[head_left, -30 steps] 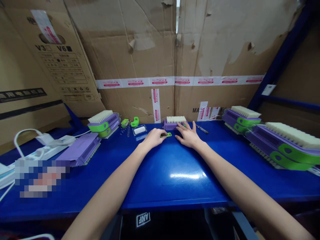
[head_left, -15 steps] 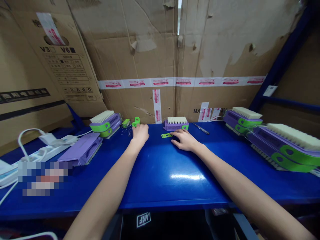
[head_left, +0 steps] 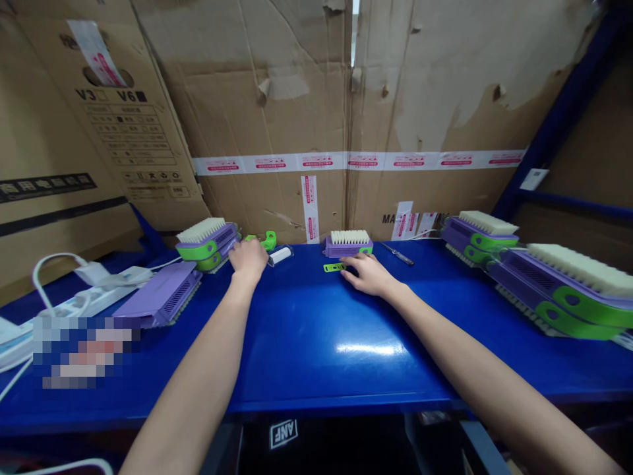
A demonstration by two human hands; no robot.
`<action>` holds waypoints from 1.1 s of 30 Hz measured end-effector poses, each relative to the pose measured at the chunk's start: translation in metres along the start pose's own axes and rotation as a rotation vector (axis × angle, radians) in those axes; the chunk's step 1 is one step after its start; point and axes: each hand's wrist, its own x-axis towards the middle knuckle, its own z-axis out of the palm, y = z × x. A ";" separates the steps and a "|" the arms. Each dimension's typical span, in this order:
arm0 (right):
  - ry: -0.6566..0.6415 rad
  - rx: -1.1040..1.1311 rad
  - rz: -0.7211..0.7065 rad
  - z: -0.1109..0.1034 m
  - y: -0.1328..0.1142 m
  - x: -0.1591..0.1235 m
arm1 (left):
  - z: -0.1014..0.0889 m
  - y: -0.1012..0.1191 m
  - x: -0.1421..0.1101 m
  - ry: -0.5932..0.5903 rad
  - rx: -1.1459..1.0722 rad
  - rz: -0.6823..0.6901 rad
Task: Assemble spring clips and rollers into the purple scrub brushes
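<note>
My left hand (head_left: 248,258) reaches to the back left of the table, fingers curled down where the metal springs lay. Its fingertips and whatever is between them are hidden. Behind it show bright green plastic clips (head_left: 270,240). Just right of it lies a small clear-cased piece with a white strip (head_left: 281,256). Near the middle, my right hand (head_left: 368,274) has its thumb and fingers around the right end of a flat green plastic plate (head_left: 335,267) with holes, low over the table. Behind that plate stands a purple brush head (head_left: 349,249) with white bristles facing up.
A screwdriver (head_left: 398,254) lies behind my right hand. Stacked purple and green brush heads (head_left: 558,284) stand at right, another stack (head_left: 208,247) at left. A purple brush head (head_left: 161,293) and a white power strip (head_left: 93,293) sit at left. Cardboard (head_left: 277,119) walls the back.
My left hand has moved left, over the springs, uncovering the clear-cased piece with the white strip. My right hand and the green plate have shifted slightly to the right.
</note>
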 end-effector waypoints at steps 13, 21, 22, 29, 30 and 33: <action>-0.011 0.013 0.031 -0.003 -0.001 -0.002 | -0.005 -0.004 0.000 -0.062 -0.043 -0.074; -0.030 0.014 0.047 -0.004 -0.001 -0.001 | -0.021 0.015 -0.009 0.251 -0.083 0.118; -0.030 0.016 0.046 -0.004 -0.001 -0.001 | -0.022 0.019 -0.011 0.265 -0.076 0.188; 0.038 0.057 0.045 0.000 0.001 -0.001 | -0.015 0.054 -0.031 0.299 -0.001 0.787; 0.085 0.075 0.052 0.001 0.001 0.000 | -0.012 0.059 -0.034 0.305 0.003 0.849; 0.276 0.115 0.065 0.001 0.002 0.002 | -0.004 0.068 -0.039 0.340 -0.006 0.990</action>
